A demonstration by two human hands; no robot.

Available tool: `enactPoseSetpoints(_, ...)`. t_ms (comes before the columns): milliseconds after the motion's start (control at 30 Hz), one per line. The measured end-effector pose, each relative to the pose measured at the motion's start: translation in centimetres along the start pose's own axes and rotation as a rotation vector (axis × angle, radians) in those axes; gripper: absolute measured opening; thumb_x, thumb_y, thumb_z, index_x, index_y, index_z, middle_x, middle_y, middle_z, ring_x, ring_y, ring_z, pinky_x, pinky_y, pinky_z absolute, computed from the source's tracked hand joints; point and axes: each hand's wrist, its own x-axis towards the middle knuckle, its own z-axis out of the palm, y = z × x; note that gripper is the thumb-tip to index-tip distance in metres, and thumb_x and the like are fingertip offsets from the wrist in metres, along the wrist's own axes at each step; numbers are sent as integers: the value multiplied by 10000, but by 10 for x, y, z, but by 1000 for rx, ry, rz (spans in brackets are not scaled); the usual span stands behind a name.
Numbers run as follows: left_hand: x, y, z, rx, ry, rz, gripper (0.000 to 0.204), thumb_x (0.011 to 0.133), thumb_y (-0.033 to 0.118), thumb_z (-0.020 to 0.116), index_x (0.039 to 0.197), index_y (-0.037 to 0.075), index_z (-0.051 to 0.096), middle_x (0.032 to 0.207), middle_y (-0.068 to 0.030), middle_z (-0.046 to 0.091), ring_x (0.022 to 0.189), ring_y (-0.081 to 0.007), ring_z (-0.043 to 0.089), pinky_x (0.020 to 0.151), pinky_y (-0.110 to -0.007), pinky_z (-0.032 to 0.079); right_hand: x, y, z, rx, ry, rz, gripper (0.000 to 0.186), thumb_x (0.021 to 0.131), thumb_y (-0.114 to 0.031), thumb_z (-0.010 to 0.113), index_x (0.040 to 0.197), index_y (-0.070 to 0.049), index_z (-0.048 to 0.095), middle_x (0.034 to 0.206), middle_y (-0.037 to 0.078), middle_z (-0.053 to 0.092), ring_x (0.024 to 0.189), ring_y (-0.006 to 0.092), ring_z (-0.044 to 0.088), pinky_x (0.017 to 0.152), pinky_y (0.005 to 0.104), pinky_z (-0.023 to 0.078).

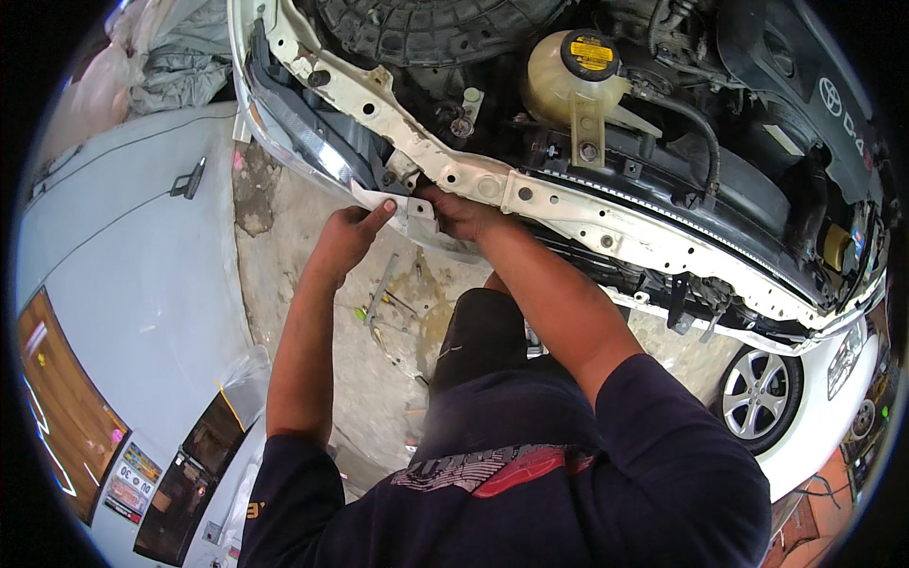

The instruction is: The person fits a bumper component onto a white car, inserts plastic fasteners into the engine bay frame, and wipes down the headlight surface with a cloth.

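At the front of a car with no bumper on it, my left hand (343, 241) is closed on the end of a white trim piece (415, 218) below the headlight (305, 128). Its thumb lies on top of the piece, and its other fingers are out of sight underneath. Beside it, my right hand (462, 216) reaches in under the white front crossmember (568, 216). The right fingertips are hidden behind the metal, so what they touch does not show. The headlight sits in the front corner, close along the crossmember's left end.
A coolant tank (559, 85) with a black cap stands behind the crossmember, beside the radiator. Several tools (381, 289) lie on the stained concrete floor below my arms. A pale vehicle panel (151, 237) fills the left side. A white car's wheel (759, 398) is at the right.
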Motion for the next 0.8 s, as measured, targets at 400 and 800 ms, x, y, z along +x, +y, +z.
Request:
enactPoseSetpoints(400,3,10,-12,10,-84,-52,564,903,563,748,804,17,648,694,3,526,577,-101,442,510,-273,345,-3,-1,12,-141,-3,128,255,959,-282,692,1156,-122,705,1048,9,746,868,125,696,748,291,550)
enactPoseSetpoints(800,-9,33,-6,8,-102,-90,528,924,559,728,726,113,525,652,41,449,534,-76,375,480,-260,275,3,4,13,-77,45,20,461,942,-344,733,1317,-99,628,1273,67,673,1110,166,632,933,373,527)
